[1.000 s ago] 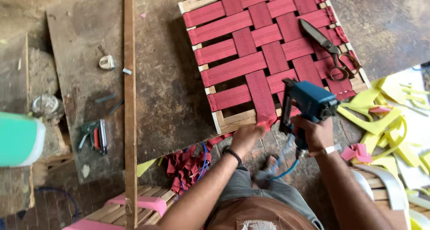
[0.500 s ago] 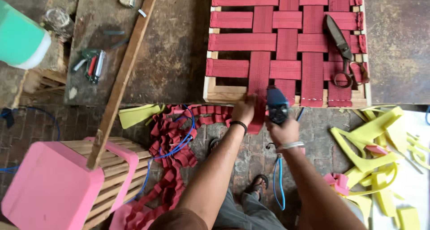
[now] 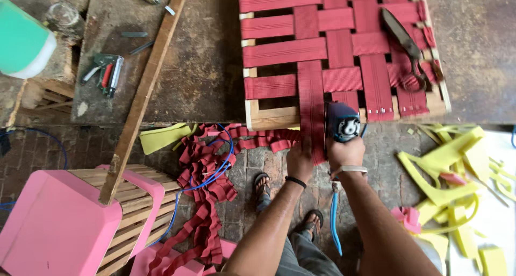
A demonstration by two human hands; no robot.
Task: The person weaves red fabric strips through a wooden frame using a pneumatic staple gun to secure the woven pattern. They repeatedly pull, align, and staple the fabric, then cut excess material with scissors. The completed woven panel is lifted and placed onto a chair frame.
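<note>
left hand [image 3: 300,159] pulls the red webbing strap [image 3: 310,101] tight over the wooden frame [image 3: 271,116] edge, right hand [image 3: 345,153] grips the staple gun [image 3: 342,122]; looks like stapling, needs steady tension

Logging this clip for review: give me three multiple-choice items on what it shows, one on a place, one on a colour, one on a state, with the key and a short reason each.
1. Where do the large scissors lie?
A. On the red webbing of the wooden frame
B. On the brick floor by the feet
C. On the pink foam cushion

2. What colour is the hose hanging from the tool in the right hand?
A. Yellow
B. Blue
C. Black

3. What is the left hand doing?
A. Resting flat on the bench
B. Lifting the wooden plank
C. Gripping a red webbing strap at the frame's near edge

Key: 1 A, they rest across the woven straps near the frame's right side. 2 B, a blue line drops from under the right hand. 3 C, its fingers close on the strap beside the tool.
</note>
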